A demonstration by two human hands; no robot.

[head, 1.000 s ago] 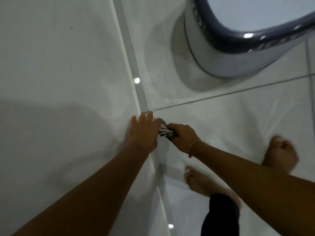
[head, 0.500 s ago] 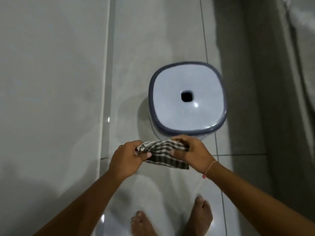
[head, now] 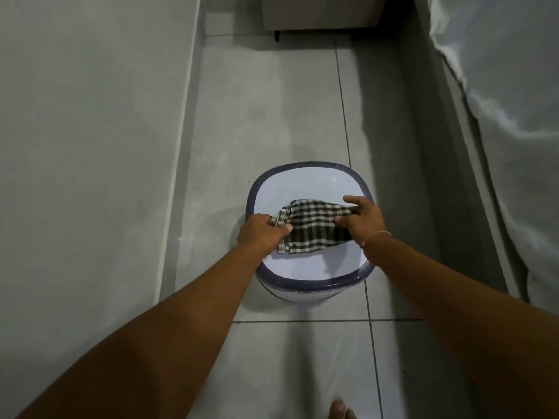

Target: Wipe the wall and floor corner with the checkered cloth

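The dark-and-white checkered cloth (head: 314,226) is stretched between both my hands over the pale top of a plastic stool (head: 302,267). My left hand (head: 261,234) pinches its left end. My right hand (head: 361,220) grips its right end, a thin bracelet on the wrist. Whether the cloth touches the stool top I cannot tell. The grey wall (head: 90,146) meets the tiled floor (head: 266,116) along a skirting line (head: 184,152) to the left of the stool.
The stool has a dark blue rim and stands on the floor tiles. A white cabinet (head: 320,12) on short legs closes the far end. A white sheet (head: 508,101) hangs down on the right. My toes (head: 341,411) show at the bottom edge.
My hands have lifted from the wall-floor corner with the cloth and moved right, over the stool. The cloth has been spread out between them, and the view has risen and pulled back.
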